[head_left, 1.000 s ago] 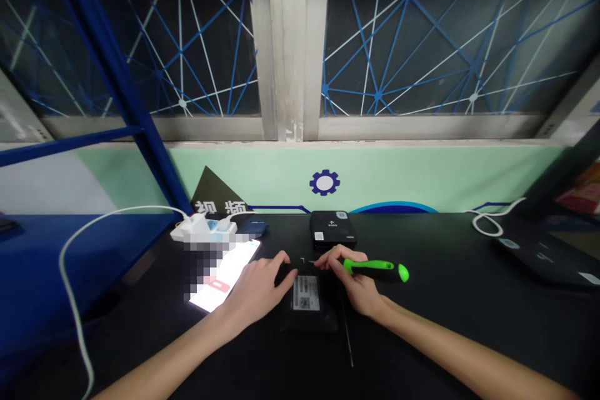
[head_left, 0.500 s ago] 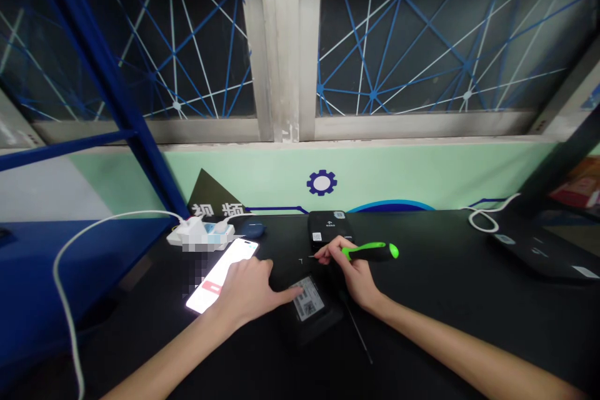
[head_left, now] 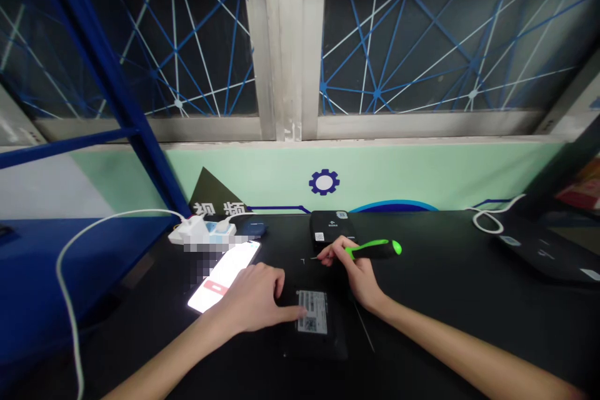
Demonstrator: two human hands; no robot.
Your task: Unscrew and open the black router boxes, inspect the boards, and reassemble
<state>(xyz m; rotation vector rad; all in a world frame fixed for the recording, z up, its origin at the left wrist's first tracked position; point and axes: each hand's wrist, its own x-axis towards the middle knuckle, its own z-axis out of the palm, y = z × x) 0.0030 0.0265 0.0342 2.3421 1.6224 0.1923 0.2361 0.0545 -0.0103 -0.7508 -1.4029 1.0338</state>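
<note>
Now, in the head view, we have our left hand (head_left: 250,298) open with its fingers spread, the tips resting on the label (head_left: 313,312) of a black box (head_left: 323,344), which has swung square to us on the desk (head_left: 445,300). Our right hand (head_left: 359,272) stays narrowly closed on a green-and-black screwdriver (head_left: 375,249), its thin shaft pointing left beyond the box, near a tiny pale speck (head_left: 302,260). A second black box (head_left: 330,231) lies farther on, and a lit phone (head_left: 222,276) lies just left of our left hand.
</note>
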